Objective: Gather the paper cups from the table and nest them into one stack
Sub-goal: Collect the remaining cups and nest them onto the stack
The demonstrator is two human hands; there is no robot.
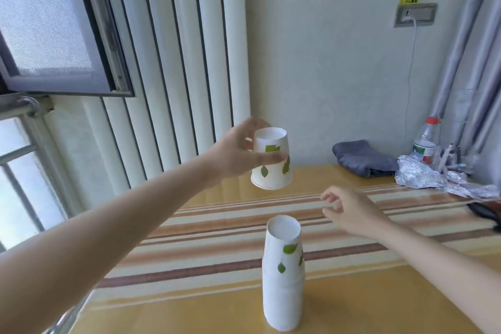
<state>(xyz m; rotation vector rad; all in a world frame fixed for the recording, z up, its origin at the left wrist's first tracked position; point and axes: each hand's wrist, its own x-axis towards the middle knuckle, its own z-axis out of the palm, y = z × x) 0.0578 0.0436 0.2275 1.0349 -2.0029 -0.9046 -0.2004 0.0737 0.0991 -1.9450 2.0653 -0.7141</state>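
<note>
A stack of white paper cups [283,279] with green leaf prints stands upside down on the striped table [189,260], near the front. My left hand [235,153] holds one more leaf-printed paper cup [272,168] upside down in the air, well above and behind the stack, thumb and fingers pinching its side. My right hand [349,211] hovers over the table to the right of the stack's top, fingers loosely spread, holding nothing and not touching the stack.
A folded grey cloth [363,157], crumpled foil [433,177] and a red-capped plastic bottle [425,144] sit at the table's far right. A dark object [488,213] lies at the right edge. A window and radiator panels are on the left.
</note>
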